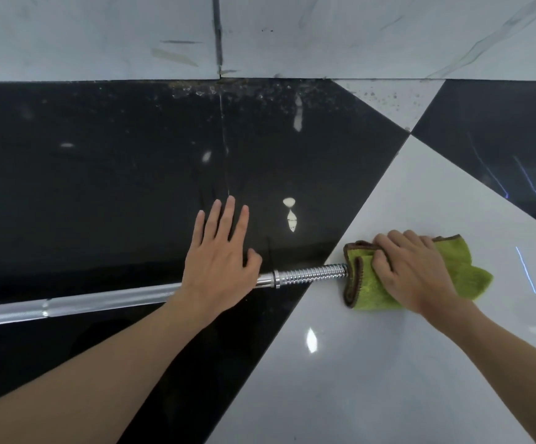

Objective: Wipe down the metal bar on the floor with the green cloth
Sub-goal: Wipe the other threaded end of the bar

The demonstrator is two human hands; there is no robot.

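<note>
A long chrome metal bar [308, 274] lies on the floor, running from the left edge to the right, with a threaded end section. My left hand [220, 251] rests flat over the bar's middle, fingers spread and pointing away from me. A green cloth [372, 283] with a brown hem is folded around the bar's right tip, which it hides. My right hand [410, 270] is clenched on that cloth, pressing it onto the bar's end over the white tile.
The floor is glossy, with a large black tile [100, 187] on the left and a white tile [372, 363] on the right. A pale marble wall [292, 33] rises at the back, with grime along its base.
</note>
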